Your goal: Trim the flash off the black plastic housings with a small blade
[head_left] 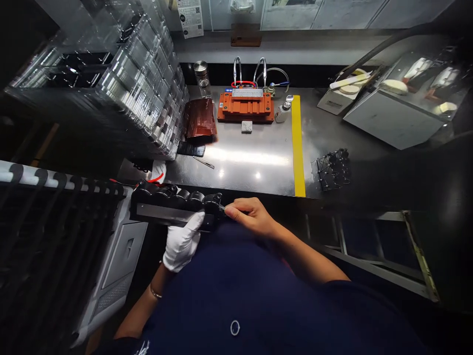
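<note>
The white-gloved left hand is closed around the long black moulded plastic part, held just off the front edge of the grey metal bench, near its left corner. The bare right hand pinches a thin metallic piece at the part's right end

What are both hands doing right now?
Left hand: closed on the long black part.
Right hand: closed on a thin piece at that part's end.

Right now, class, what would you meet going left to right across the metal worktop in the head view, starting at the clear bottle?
Clear bottle, orange fixture, small white bottle, yellow strip, black openwork part.
</note>
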Available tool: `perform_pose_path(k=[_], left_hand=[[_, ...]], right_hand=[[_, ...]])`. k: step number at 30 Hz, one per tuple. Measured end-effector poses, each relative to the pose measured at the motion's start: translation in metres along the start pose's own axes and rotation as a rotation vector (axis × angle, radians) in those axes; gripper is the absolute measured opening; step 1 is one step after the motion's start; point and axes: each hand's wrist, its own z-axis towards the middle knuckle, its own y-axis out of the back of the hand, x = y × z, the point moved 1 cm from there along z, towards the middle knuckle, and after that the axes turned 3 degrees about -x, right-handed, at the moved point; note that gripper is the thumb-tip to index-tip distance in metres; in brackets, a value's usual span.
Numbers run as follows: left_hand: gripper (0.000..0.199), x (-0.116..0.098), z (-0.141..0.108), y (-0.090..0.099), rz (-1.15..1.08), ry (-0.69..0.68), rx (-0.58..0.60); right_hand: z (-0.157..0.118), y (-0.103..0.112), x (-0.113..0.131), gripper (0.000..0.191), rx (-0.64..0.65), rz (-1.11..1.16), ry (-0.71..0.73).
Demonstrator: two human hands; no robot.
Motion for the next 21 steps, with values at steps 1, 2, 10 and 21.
perform_pose_path(k=[1, 2, 10, 21], left_hand=[[0.055, 0.0, 0.0, 0.0, 0.016, -0.011, 0.0], [0.054, 0.001, -0.001, 0.001, 0.031, -0.025, -0.007], [0.056, 0.013, 0.002, 0.009, 0.115, -0.113, -0.004], [0.048, 0.016, -0.002, 0.007, -0.034, 0.077, -0.023]], right_hand=[[0.0, 0.0, 0.001, 0.041, 0.01, 0.01, -0.01], [0.001, 0.0, 0.003, 0.042, 0.017, 0.022, -0.022], [0.003, 0.002, 0.002, 0.046, 0.034, 0.099, -0.139], [0.002, -0.003, -0.017, 0.045, -0.08, 0.034, -0.112]])
